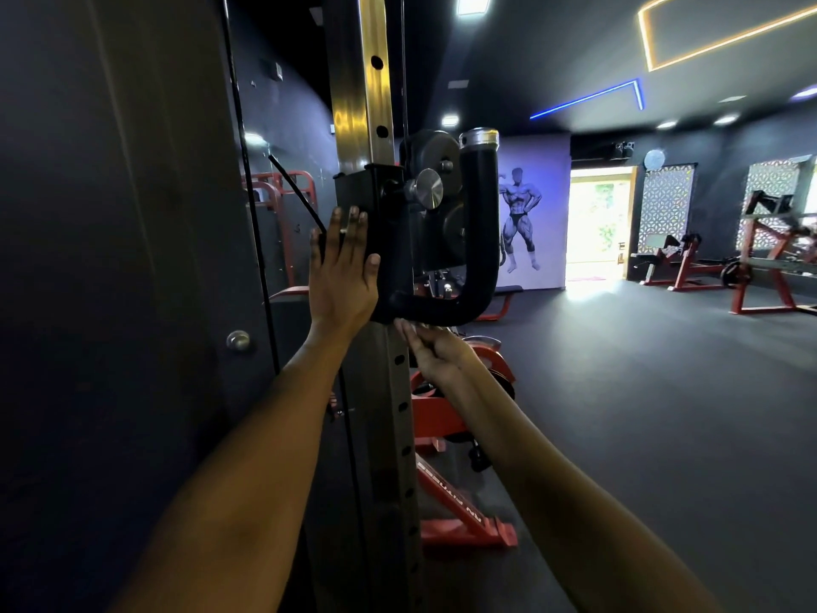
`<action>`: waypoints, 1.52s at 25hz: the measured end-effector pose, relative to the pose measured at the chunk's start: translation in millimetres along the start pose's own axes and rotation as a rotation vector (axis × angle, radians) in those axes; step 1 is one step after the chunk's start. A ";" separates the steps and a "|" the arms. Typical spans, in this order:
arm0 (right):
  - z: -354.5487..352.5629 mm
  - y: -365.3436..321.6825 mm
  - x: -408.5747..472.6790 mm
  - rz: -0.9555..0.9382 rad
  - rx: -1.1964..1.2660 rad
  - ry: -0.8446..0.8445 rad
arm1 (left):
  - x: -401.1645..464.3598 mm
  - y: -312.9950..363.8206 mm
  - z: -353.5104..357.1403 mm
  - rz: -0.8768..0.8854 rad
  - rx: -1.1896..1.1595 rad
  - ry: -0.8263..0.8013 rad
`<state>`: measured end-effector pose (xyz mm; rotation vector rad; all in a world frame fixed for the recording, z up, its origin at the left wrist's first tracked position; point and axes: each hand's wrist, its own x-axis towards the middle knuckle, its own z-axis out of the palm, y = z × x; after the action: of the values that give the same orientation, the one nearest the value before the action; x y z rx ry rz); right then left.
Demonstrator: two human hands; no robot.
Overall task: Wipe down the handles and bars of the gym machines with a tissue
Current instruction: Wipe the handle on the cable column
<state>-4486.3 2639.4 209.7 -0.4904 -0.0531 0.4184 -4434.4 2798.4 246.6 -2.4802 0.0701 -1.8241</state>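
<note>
Black padded handle (460,276) curves at frame centre, fixed to the steel post (367,104). Left hand (342,276) presses flat, fingers straight, against its bracket; right hand (435,351) touches the handle's underside, fingers loosely bent; I can't make out a tissue.

dark gym floor (641,391) under red machine frames (464,519)
</note>
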 end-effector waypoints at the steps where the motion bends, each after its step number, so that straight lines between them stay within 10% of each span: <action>1: 1.0 0.5 -0.1 0.001 -0.007 0.010 | 0.4 -0.3 -0.9 0.000 -0.003 -0.001; 8: -20.6 -60.7 -53.1 -0.235 -0.282 0.099 | 1.6 3.8 -0.4 -0.009 -0.024 0.027; 17: 19.6 -65.0 -45.0 -1.745 -1.347 -0.016 | -1.4 4.1 -1.2 -0.021 -0.020 0.017; 21: -70.9 -28.2 -44.7 -1.598 -1.387 0.046 | 0.2 4.2 -3.0 -0.020 -0.012 -0.008; 28: 42.4 -92.5 -51.4 -1.456 -0.981 -0.064 | -3.0 3.2 3.0 -0.013 -0.030 0.025; 34: -43.1 -44.1 -45.3 -1.290 -1.032 0.135 | -2.7 3.5 3.7 -0.020 -0.061 0.032; 38: 57.5 -105.5 -43.5 -1.560 -1.032 0.012 | -2.9 9.4 5.6 -0.057 -0.030 0.080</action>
<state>-4494.8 2563.2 312.0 -1.2728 -0.6129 -1.2249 -4429.9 2789.4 241.5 -2.4530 0.0307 -1.9590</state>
